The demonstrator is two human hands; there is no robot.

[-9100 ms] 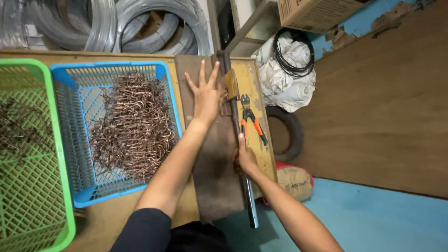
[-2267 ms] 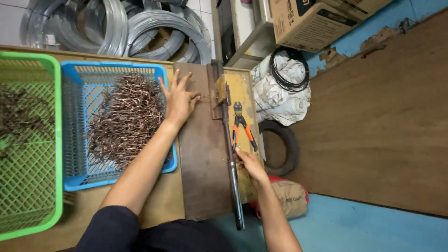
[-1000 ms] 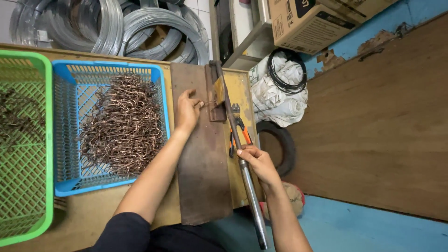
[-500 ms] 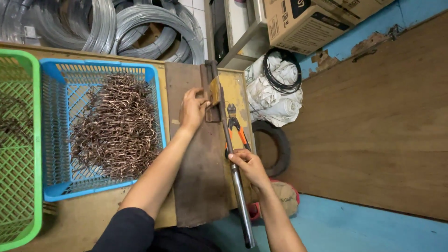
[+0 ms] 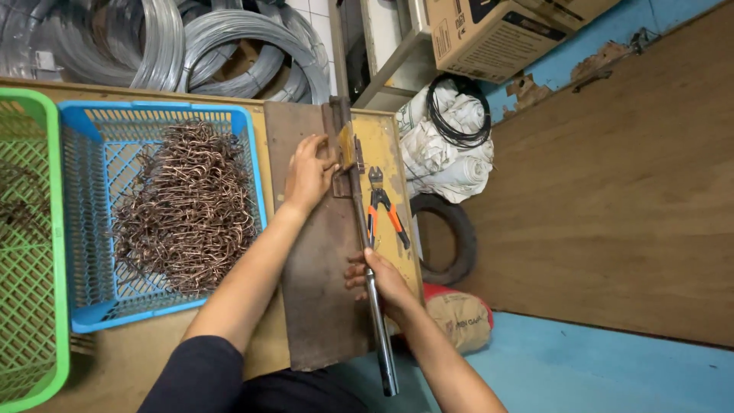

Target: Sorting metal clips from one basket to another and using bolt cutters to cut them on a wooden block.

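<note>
Hands are set apart: the left hand (image 5: 307,173) is pressed, apparently clenched, beside the bending jig (image 5: 345,149); the lever bar (image 5: 370,284) is gripped by the right hand (image 5: 380,281).

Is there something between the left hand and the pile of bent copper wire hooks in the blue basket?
Yes. The blue basket's right wall stands between the left hand and the wire hooks.
</note>
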